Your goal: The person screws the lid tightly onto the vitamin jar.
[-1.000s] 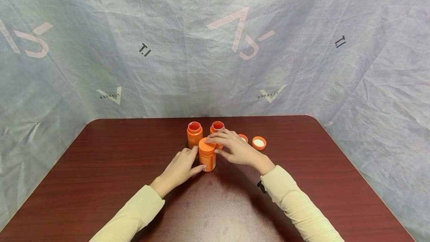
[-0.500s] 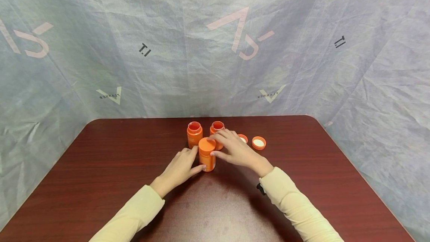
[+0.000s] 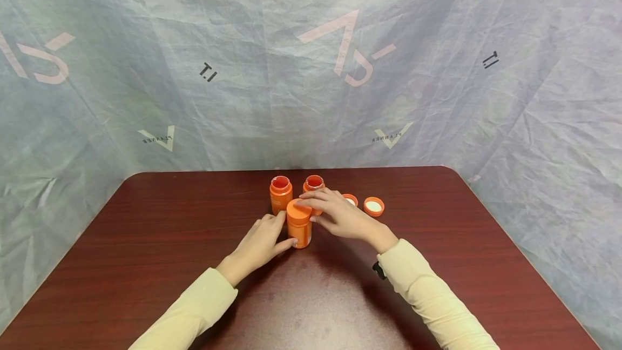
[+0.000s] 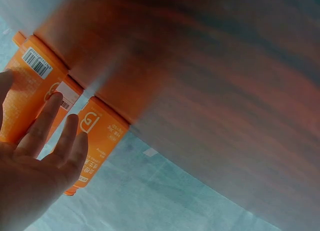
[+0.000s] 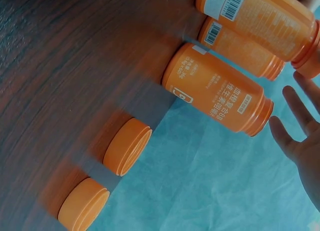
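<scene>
An orange bottle [image 3: 299, 235] stands upright on the table with its orange cap [image 3: 296, 209] on. My left hand [image 3: 257, 241] holds the bottle low on its left side, thumb at the front and fingers round the back. From the right, my right hand [image 3: 344, 216] grips the cap, fingers over its far edge and thumb at its near right side. In the right wrist view, the bottle's barcode label [image 5: 233, 5] faces the camera. Just behind stand two uncapped orange bottles, the left one [image 3: 281, 199] and the right one [image 3: 313, 181], the latter partly hidden by my right hand.
Two orange caps lie with their white insides up, right of the bottles: one cap [image 3: 373, 207] in full view, the other cap [image 3: 351, 199] partly behind my right hand. The dark red wooden table [image 3: 194, 199] ends at a grey cloth backdrop [image 3: 272, 69].
My right fingers and thumb turned round the cap half a second ago, then shifted back to about their earlier grip. My left hand and the bottle have stayed in place.
</scene>
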Demonstrator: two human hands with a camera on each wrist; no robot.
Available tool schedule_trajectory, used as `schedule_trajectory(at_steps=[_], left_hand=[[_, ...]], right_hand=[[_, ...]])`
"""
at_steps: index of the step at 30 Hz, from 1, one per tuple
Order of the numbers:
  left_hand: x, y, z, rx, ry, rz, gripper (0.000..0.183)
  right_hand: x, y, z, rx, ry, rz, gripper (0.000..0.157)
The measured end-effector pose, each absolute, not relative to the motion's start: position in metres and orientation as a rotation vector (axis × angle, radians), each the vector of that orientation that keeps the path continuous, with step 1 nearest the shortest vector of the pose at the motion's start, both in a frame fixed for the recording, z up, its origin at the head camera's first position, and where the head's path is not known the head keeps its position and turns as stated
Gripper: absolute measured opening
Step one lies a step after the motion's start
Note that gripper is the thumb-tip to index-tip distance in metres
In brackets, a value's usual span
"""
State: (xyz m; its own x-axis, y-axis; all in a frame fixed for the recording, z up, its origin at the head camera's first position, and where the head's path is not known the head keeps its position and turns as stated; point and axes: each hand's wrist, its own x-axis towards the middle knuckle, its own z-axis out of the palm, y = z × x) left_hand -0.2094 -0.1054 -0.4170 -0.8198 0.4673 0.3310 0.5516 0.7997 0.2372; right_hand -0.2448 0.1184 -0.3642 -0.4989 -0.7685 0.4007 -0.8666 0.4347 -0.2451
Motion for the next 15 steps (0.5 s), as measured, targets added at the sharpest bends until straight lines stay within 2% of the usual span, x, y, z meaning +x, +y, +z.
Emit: schedule_trajectory(at_steps=[9,15], left_hand=[[-0.2092,-0.1059,-0.4170,-0.786,-2.722,-0.459,0.055],[-0.2087,-0.1054,-0.4167,-0.791,-2.724,-0.471,0.055]], right_hand=[[-0.2441,0.1164,-0.3653,1.361,-2.423,0.619,0.030],[-0.2426,0.1152,-0.3648,1.292,-2.485,0.595,0.037]])
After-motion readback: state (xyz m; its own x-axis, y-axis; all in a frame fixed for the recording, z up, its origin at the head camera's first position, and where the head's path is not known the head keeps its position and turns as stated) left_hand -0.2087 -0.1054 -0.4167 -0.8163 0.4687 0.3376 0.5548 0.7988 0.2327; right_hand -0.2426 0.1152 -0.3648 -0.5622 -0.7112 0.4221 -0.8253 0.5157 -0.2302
